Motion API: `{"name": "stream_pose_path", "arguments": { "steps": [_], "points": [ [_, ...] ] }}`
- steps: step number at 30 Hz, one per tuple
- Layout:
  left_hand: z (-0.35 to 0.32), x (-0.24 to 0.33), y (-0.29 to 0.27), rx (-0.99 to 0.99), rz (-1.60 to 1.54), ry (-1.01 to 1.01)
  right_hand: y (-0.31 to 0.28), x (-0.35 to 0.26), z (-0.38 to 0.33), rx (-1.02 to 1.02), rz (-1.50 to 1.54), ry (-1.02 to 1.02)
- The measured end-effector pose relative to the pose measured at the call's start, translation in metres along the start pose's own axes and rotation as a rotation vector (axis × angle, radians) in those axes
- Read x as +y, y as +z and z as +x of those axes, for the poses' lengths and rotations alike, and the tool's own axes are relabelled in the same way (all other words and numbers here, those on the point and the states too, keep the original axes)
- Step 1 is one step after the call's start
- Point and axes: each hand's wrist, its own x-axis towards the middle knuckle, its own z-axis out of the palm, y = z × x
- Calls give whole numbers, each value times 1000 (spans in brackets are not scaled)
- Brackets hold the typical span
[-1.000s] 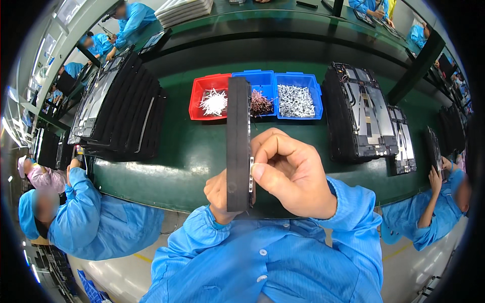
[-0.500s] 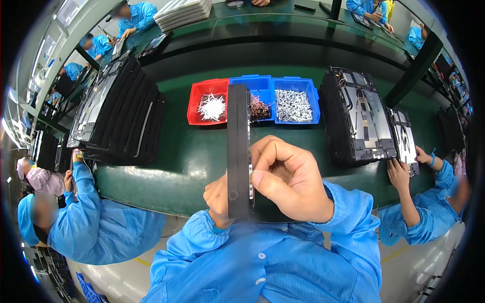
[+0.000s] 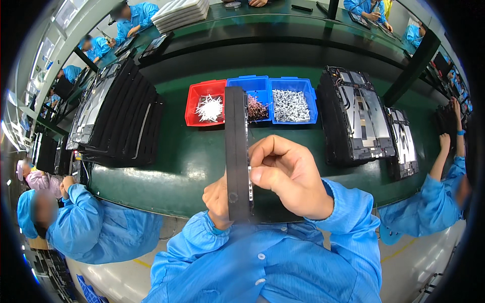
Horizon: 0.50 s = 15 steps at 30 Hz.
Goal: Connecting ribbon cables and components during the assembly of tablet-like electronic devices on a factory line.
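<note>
From my remote position, I read the view from left to right. A tall left stack [image 3: 108,116] of flat, rectangular devices shows matte black edges and a smooth, silvery top panel. A red plastic bin [image 3: 191,108] contains thin white sticks. The left hand [image 3: 216,199] grips the black slab [image 3: 236,156], which partly hides the fingers. The slab is upright and edge-on, raised above the counter before the torso; its broad side is matte, its right edge lined with small shiny parts. Behind it, a middle blue bin [image 3: 260,86] contains thin reddish-brown pieces. The right hand [image 3: 290,177] has its fingers curled and its thumb against the slab's right edge; I cannot tell whether it pinches anything. A right blue bin [image 3: 293,84] contains short silver-grey pieces. A right stack [image 3: 361,116] exposes metallic panels and black cables; a lower device pile [image 3: 402,144] is just beside it.

The counter [image 3: 187,182] is smooth, glossy green. Co-workers in blue garments occupy both sides and the far counter [image 3: 242,11].
</note>
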Motion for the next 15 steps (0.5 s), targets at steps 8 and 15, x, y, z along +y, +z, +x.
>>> {"name": "stream_pose_path", "arguments": {
  "steps": [8,15],
  "points": [
    [22,22,-10,-20,254,215,-2,-10,2,-16,-73,45],
    [16,23,-11,-77,243,109,15,16,-17,-24,109,-67]
  ]
}}
